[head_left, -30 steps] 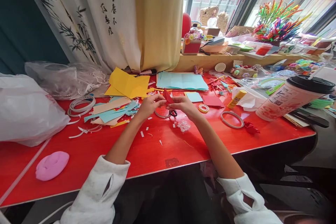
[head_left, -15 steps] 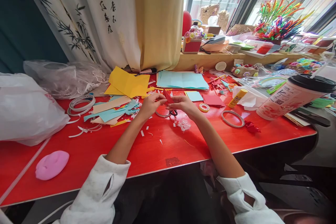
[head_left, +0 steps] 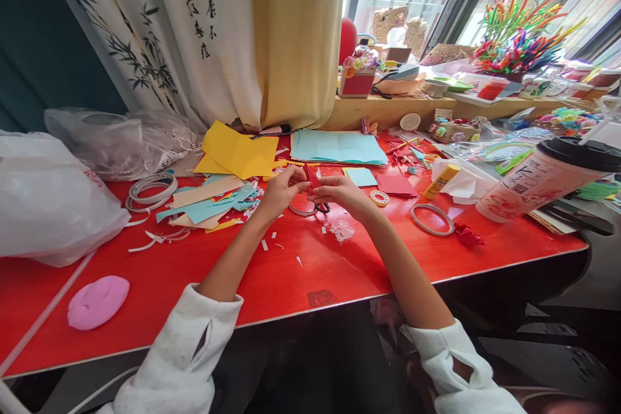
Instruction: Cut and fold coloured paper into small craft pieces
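A small folded piece of red paper (head_left: 312,176) is pinched between my two hands above the red table. My left hand (head_left: 285,189) grips its left side with thumb and fingers, and my right hand (head_left: 339,194) holds its right side. Below them on the table lie a roll of tape (head_left: 301,211) and the black handle (head_left: 321,208) of what looks like scissors, both partly hidden by the hands. White paper shreds (head_left: 341,230) are just in front of my right hand. Behind it lie red paper squares (head_left: 396,185) and a light blue square (head_left: 359,176).
Paper scraps (head_left: 208,204), yellow sheets (head_left: 240,152) and blue sheets (head_left: 337,147) lie around the hands. To the right are a glue stick (head_left: 441,181), a tape ring (head_left: 433,220) and a large cup (head_left: 533,184). Pink clay (head_left: 98,302) and a white bag (head_left: 53,200) sit left.
The view has shifted very slightly. Both hands stay at the red paper, with the fingers of my right hand a little more extended across its lower part.
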Demonstrator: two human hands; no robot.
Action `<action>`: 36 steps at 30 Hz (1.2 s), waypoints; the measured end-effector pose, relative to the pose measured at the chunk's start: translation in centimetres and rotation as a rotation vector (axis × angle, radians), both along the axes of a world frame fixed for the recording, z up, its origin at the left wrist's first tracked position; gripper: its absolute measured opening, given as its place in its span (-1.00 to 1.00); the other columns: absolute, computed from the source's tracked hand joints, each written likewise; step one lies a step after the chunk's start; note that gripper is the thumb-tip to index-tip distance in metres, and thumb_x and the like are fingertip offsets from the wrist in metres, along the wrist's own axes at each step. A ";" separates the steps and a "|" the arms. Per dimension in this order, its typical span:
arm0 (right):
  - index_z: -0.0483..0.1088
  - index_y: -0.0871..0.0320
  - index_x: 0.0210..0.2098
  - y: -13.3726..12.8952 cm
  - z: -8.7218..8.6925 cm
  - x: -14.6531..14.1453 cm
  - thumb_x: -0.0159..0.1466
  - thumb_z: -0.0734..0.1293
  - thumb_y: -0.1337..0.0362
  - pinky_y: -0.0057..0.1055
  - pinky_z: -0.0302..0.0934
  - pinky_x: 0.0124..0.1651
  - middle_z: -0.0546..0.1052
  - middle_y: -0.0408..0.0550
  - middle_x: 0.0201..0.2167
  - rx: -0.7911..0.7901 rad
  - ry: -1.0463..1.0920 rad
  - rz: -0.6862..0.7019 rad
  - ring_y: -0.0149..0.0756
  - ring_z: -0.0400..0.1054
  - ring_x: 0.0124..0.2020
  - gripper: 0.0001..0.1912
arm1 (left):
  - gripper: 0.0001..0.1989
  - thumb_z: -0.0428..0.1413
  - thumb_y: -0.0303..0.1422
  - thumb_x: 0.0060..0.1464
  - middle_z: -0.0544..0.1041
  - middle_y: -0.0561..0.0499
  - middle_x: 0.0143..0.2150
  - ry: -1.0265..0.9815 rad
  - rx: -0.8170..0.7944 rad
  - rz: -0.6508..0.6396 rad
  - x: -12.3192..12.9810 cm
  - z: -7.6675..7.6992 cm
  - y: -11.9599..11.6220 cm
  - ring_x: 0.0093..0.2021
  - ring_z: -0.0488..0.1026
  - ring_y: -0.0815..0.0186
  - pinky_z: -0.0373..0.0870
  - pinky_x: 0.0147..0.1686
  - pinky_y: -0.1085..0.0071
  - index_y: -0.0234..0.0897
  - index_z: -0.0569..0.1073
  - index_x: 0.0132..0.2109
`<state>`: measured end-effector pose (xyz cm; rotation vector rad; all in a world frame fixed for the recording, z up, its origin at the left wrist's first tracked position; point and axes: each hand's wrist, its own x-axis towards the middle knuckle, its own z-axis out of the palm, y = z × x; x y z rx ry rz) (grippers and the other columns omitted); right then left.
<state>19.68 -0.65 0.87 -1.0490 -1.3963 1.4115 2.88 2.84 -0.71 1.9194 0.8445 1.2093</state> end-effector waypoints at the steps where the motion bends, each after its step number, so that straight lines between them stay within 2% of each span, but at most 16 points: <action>1: 0.46 0.26 -0.31 0.0 0.0 0.0 0.06 0.36 0.25 -0.35 0.34 -0.13 0.54 0.02 -0.35 0.009 0.005 0.003 -0.31 0.46 -0.32 -0.77 | -0.88 0.09 -0.31 -0.04 0.38 0.08 -0.40 -0.001 -0.008 -0.008 0.0 0.0 0.0 -0.38 0.37 0.39 0.30 -0.36 0.48 -0.26 0.34 -0.35; 4: 0.45 0.25 -0.31 0.0 -0.1 0.0 0.12 0.32 0.18 -0.35 0.36 -0.16 0.54 0.02 -0.35 0.043 0.025 -0.007 -0.32 0.47 -0.35 -0.75 | -0.87 0.08 -0.30 -0.03 0.39 0.07 -0.40 -0.003 -0.025 -0.029 0.0 0.1 0.0 -0.39 0.38 0.39 0.30 -0.36 0.47 -0.27 0.34 -0.35; 10: 0.41 0.26 -0.41 0.2 -0.4 -0.4 0.11 0.34 0.22 -0.40 0.39 -0.32 0.53 -0.02 -0.46 0.055 0.006 -0.096 -0.31 0.47 -0.45 -0.81 | -0.84 0.10 -0.27 -0.04 0.40 0.06 -0.41 -0.018 -0.062 -0.038 0.1 0.0 0.0 -0.38 0.39 0.38 0.31 -0.36 0.46 -0.28 0.35 -0.35; 15: 0.40 0.24 -0.45 0.3 -0.4 -0.6 0.09 0.35 0.20 -0.40 0.39 -0.36 0.52 -0.04 -0.52 0.066 0.006 -0.143 -0.30 0.46 -0.49 -0.81 | -0.82 0.10 -0.26 -0.05 0.40 0.06 -0.41 -0.044 -0.078 -0.057 0.1 -0.2 0.2 -0.37 0.38 0.38 0.33 -0.32 0.44 -0.28 0.36 -0.35; 25: 0.41 0.24 -0.42 0.1 -0.2 -0.7 0.05 0.39 0.14 -0.36 0.38 -0.28 0.51 -0.03 -0.44 0.060 0.036 -0.096 -0.31 0.46 -0.45 -0.74 | -0.80 0.12 -0.24 -0.07 0.40 0.06 -0.44 -0.053 -0.088 -0.026 0.2 -0.4 0.4 -0.40 0.39 0.37 0.32 -0.35 0.43 -0.28 0.34 -0.37; 36: 0.41 0.26 -0.37 0.0 -0.4 -0.4 0.06 0.38 0.14 -0.35 0.36 -0.20 0.51 -0.03 -0.41 0.066 0.065 -0.022 -0.31 0.46 -0.38 -0.72 | -0.86 0.07 -0.29 -0.02 0.38 0.06 -0.43 -0.022 -0.040 -0.014 0.1 -0.1 0.0 -0.41 0.36 0.39 0.30 -0.38 0.45 -0.28 0.33 -0.35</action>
